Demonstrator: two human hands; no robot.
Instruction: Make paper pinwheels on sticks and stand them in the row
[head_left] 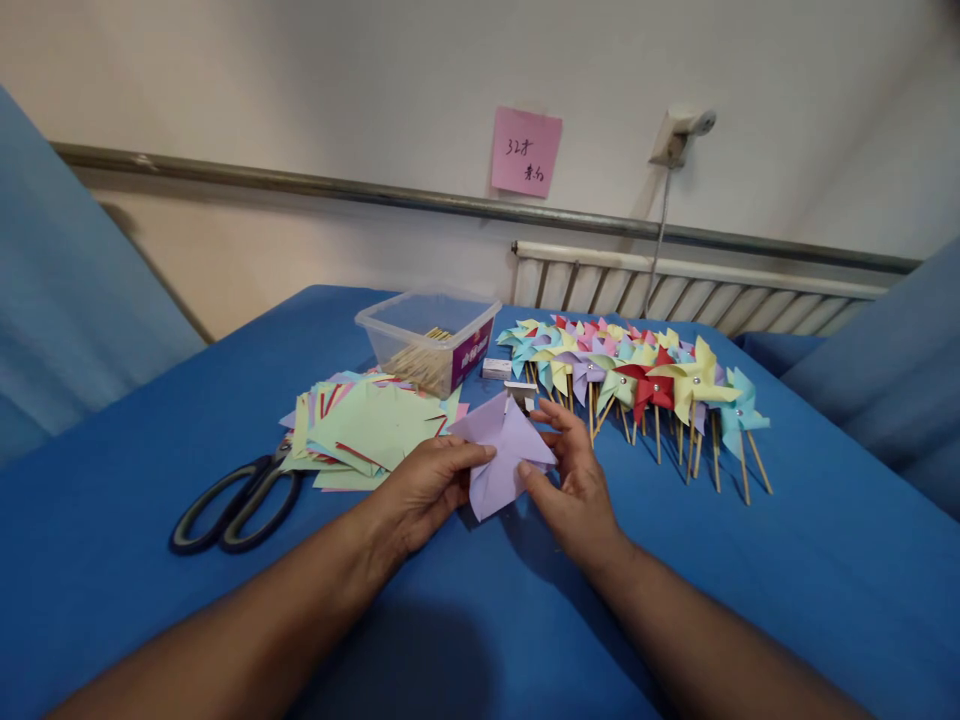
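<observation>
Scissors [259, 487] with 2 dark, oval handle loops lie on the blue desk [795, 570], their blades hidden under a ragged stack of coloured paper [379, 425], pale green on top. The left hand [424, 490] pinches the left side of a smooth lilac sheet [495, 480], thumb on top; the sheet is held up between both hands, marked by lines towards its middle, perhaps slits or creases. The right hand [574, 490] grips its right edge under the thumb. Further right, curled-paper pinwheels [656, 388] crowd together on thin, straight stems.

Among containers, a clear plastic tub [474, 355] with a purple label holds slim pale sticks [420, 358]; just beside it sits a small white box [496, 369].
</observation>
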